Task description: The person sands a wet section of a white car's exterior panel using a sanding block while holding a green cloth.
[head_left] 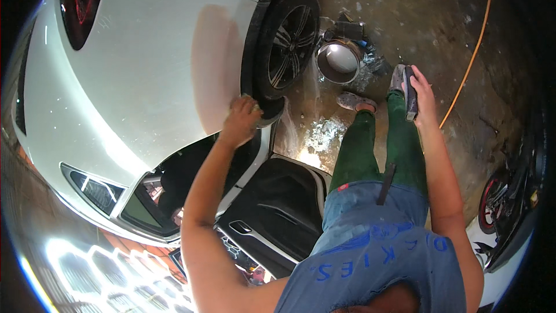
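My left hand (243,115) rests at the lower edge of the white car's panel (139,46), beside the wheel arch and the black tyre (263,69), fingers curled over something small that I cannot make out. Just above it, a pinkish-beige patch (211,52) covers part of the paintwork. My right hand (424,93) grips a dark rectangular block (410,101), held out to the right of the car, above my shoes. A round metal basin (339,64) with pale contents sits on the floor near the wheel, with dark items behind it.
The wet, stained floor (440,23) carries an orange hose (475,52) along the right. A dark motorbike (509,203) stands at the far right. An open car door (272,208) lies below the wheel, beside my legs. Hexagonal lights (110,272) glow at lower left.
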A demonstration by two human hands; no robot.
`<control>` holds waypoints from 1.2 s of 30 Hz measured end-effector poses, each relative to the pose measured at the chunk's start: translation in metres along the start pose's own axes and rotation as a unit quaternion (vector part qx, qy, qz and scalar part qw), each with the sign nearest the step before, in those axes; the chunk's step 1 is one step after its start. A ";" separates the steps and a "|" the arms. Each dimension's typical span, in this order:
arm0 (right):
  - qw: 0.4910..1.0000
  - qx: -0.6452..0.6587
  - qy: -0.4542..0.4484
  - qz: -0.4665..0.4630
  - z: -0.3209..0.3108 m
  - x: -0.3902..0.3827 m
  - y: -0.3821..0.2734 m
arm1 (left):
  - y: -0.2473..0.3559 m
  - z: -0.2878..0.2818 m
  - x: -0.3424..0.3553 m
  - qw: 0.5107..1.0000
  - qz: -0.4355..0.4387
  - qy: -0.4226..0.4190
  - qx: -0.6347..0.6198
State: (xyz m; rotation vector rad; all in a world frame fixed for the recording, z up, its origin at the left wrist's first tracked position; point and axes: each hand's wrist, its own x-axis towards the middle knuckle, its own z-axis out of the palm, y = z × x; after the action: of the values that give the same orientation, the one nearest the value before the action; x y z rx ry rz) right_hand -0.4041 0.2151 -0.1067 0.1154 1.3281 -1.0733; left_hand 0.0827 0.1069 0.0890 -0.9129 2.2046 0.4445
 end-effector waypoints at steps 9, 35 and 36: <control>0.991 -0.017 0.073 0.110 -0.015 0.041 0.099 | 0.112 0.181 0.219 0.926 -0.152 0.010 -0.346; 0.971 -0.167 0.072 0.154 -0.037 0.180 0.227 | 0.113 0.430 0.537 0.933 -0.177 -0.146 -0.278; 0.968 -0.175 0.081 0.162 -0.032 0.181 0.223 | 0.108 0.415 0.520 0.911 -0.202 -0.156 -0.323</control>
State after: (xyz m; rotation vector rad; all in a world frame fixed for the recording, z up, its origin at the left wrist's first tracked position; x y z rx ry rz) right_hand -0.2997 0.2548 -0.3728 0.1523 1.5635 -0.5532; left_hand -0.0621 0.1555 -0.5678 -1.4836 1.5235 1.0659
